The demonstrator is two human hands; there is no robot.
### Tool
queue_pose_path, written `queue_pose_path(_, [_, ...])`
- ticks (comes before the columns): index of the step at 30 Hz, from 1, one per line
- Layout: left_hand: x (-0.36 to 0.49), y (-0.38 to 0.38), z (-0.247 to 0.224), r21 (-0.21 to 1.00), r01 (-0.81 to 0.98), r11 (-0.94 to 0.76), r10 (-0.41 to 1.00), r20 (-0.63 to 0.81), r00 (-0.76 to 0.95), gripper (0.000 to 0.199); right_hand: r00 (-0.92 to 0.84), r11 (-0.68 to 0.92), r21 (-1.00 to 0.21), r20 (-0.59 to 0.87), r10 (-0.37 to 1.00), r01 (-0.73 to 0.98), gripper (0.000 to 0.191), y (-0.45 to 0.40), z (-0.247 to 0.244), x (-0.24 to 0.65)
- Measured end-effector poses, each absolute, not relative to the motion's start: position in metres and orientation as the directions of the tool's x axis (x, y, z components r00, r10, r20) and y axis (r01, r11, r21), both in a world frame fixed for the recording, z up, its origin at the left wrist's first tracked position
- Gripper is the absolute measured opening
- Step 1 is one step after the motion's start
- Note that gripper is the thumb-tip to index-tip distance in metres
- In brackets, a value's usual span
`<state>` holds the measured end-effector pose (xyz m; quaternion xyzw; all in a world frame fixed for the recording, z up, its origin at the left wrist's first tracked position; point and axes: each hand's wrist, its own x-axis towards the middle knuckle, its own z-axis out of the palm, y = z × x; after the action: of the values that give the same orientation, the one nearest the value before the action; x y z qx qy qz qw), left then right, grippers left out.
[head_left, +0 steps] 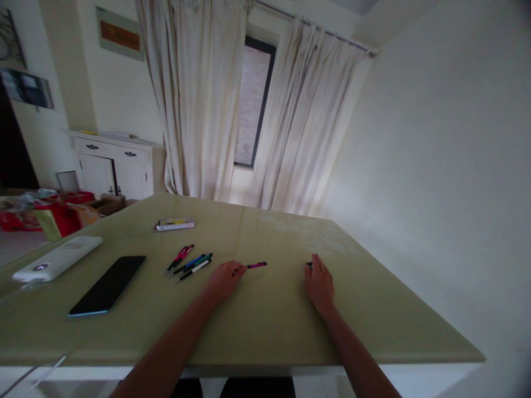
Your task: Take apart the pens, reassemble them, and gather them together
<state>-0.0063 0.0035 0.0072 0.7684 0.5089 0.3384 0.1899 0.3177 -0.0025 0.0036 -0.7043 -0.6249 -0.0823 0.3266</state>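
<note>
Forearms (178, 342) over surface (265, 326) | right of loose pens (193, 264): my left hand (224, 281) pinches pink pen (258, 265), seemingly positioning it | farther right: right hand (320, 281), grip unclear | next likely needs steadiness

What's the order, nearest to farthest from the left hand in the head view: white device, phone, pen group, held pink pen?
1. Held pink pen: in the left hand.
2. Pen group: just left of it.
3. Phone: farther left.
4. White device: far left, past the phone.
</note>
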Motion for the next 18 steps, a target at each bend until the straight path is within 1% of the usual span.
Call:
queue_pose_path(2, [-0.006,0.003,0.009,0.657,0.633,-0.409,0.911,0.333,0.244,0.048,0.092,0.208,-0.48,0.529,0.843,0.853,0.052,-0.003,0.012,0.287])
queue_pose_path(3, [-0.006,0.003,0.009,0.668,0.617,-0.417,0.907,0.347,0.238,0.049,0.077,0.274,-0.571,0.513,0.855,0.774,0.05,-0.001,0.015,0.269])
queue_pose_path(4, [-0.007,0.003,0.01,0.681,0.595,-0.427,0.902,0.366,0.228,0.049,0.098,0.297,-0.674,0.481,0.871,0.676,0.048,0.002,0.017,0.25])
queue_pose_path(6, [-0.009,0.004,0.01,0.713,0.546,-0.44,0.894,0.402,0.196,0.047,0.118,0.275,-0.851,0.361,0.925,0.447,0.044,0.012,0.019,0.213])
queue_pose_path(8, [-0.011,0.006,0.009,0.747,0.508,-0.429,0.898,0.415,0.147,0.044,0.127,0.189,-0.973,0.205,0.97,0.13,0.039,0.026,0.017,0.181])
queue_pose_path(10, [-0.014,0.008,0.007,0.768,0.493,-0.409,0.905,0.412,0.109,0.042,0.172,0.14,-0.98,0.115,0.978,-0.143,0.036,0.036,0.012,0.16])
queue_pose_path(12, [-0.016,0.009,0.006,0.772,0.489,-0.407,0.905,0.415,0.097,0.041,0.219,0.145,-0.953,0.086,0.972,-0.266,0.038,0.04,0.005,0.15])
queue_pose_path(16, [-0.015,0.006,0.008,0.769,0.463,-0.441,0.893,0.429,0.138,0.04,0.258,0.191,-0.933,0.113,0.96,-0.305,0.049,0.029,-0.003,0.157])
queue_pose_path(18, [-0.013,0.004,0.01,0.768,0.454,-0.451,0.889,0.431,0.154,0.041,0.274,0.218,-0.935,0.139,0.951,-0.28,0.047,0.023,-0.001,0.163])
